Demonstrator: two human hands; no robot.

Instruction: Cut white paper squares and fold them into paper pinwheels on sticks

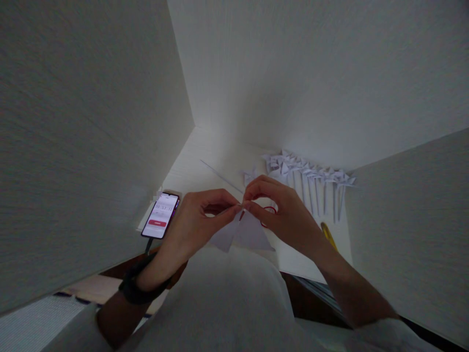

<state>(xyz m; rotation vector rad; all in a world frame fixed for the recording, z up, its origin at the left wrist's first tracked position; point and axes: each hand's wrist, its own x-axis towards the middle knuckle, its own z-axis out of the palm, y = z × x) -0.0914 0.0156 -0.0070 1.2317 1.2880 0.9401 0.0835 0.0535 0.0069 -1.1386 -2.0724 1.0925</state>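
Observation:
My left hand (201, 217) and my right hand (287, 215) meet in front of my chest, both pinching the upper tip of a sheet of white paper (254, 237). Below the fingertips the paper spreads into two pointed flaps. A small dark red mark shows just under the pinch. Behind my right hand, a red loop (270, 210) is partly hidden; I cannot tell what it belongs to. A thin white paper stick (220, 174) lies beyond the hands, slanting toward the fingertips. One folded white paper piece (251, 173) rests just past my right fingers.
Several white paper pinwheels (311, 171) on sticks lie in a row at the back right. A yellow handle-like object (329, 235) sits beside my right wrist. At left lies a phone (161, 215) with a timer and a cable. Pale walls enclose the white tabletop (300, 259).

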